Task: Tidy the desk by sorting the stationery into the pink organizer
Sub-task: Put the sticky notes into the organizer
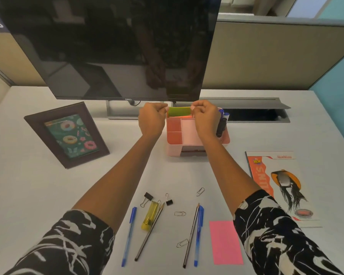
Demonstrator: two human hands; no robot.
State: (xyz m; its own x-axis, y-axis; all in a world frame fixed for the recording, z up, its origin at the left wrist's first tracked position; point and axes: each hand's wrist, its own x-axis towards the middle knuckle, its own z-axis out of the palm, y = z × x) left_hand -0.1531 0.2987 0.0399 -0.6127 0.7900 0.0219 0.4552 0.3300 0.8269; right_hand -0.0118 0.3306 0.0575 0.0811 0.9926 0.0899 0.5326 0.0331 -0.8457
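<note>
A green sticky-note pad (179, 111) is held over the back of the pink organizer (175, 135). My left hand (151, 120) pinches its left end and my right hand (206, 118) pinches its right end. An orange pad edge (184, 116) shows in the slot just below. Dark markers (221, 124) stand in the organizer's right compartment. On the desk near me lie two blue pens (129, 235) (199, 233), two pencils (150, 231) (191, 233), a yellow cutter (150, 215), two black binder clips (147, 198) (168, 200), several paper clips (180, 213) and a pink sticky pad (225, 242).
A black monitor (115, 46) stands right behind the organizer. A framed donut picture (67, 133) leans at the left. A magazine (282, 187) lies at the right. An open cable hatch (252, 114) sits in the desk at the back right.
</note>
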